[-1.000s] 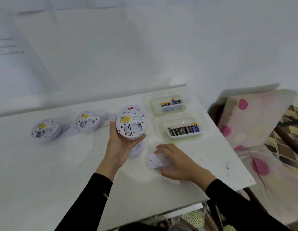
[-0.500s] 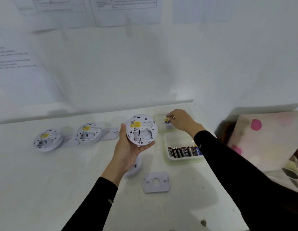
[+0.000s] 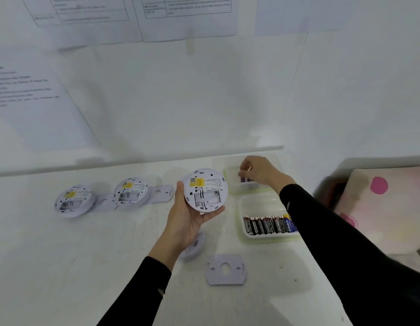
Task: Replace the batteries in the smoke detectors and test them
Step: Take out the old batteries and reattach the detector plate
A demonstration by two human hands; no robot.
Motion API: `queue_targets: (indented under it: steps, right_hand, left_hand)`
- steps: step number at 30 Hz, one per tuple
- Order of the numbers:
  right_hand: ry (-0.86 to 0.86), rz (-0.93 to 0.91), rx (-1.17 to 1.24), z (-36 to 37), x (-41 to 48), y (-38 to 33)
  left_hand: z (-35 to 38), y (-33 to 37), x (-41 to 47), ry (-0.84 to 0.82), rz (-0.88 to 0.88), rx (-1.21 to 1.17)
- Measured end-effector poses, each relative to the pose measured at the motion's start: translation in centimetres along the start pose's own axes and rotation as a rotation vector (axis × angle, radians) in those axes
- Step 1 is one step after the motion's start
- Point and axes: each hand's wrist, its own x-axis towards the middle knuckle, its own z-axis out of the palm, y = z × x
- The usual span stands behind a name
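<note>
My left hand [image 3: 188, 220] holds a white round smoke detector [image 3: 205, 190] above the table, back side up, with a yellow label and an empty battery bay. My right hand [image 3: 260, 171] reaches into the far clear tray [image 3: 230, 184]; its fingertips pinch a purple battery [image 3: 246, 180] lying there. The near tray [image 3: 242, 208] holds a row of several black and blue batteries [image 3: 267, 224]. A detached mounting plate [image 3: 225, 269] lies flat near the table's front.
Two more detectors [image 3: 73, 201] [image 3: 131, 192] lie back side up at the left, with a mounting plate [image 3: 162, 194] beside them. Another detector [image 3: 195, 247] lies under my left wrist. A pink-dotted cloth [image 3: 380, 196] sits right of the white table [image 3: 86, 255].
My right hand left the mounting plate on the table and reached up to the far battery tray. My left hand has kept holding the detector, raised slightly.
</note>
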Motion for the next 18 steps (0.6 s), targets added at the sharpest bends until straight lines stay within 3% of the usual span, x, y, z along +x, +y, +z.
queue_targets:
  steps: [3,5,10,18]
  right_hand:
    - [0.391,-0.127,0.401,-0.1,-3.9,-2.5]
    - [0.532,-0.208,0.609,0.3,-7.3,-4.6]
    - [0.487,-0.248,0.726,3.7,-13.0,-6.9]
    - [0.542,-0.29,0.461,6.5,-13.3,-6.3]
  left_hand:
    - [-0.1,0.1,0.4,0.015,0.021,-0.022]
    - [0.1,0.0,0.6,0.045,0.039,-0.051]
    - [1.0,-0.4,1.0,0.086,0.099,-0.055]
    - [1.8,-0.7,0.8,0.109,0.132,0.028]
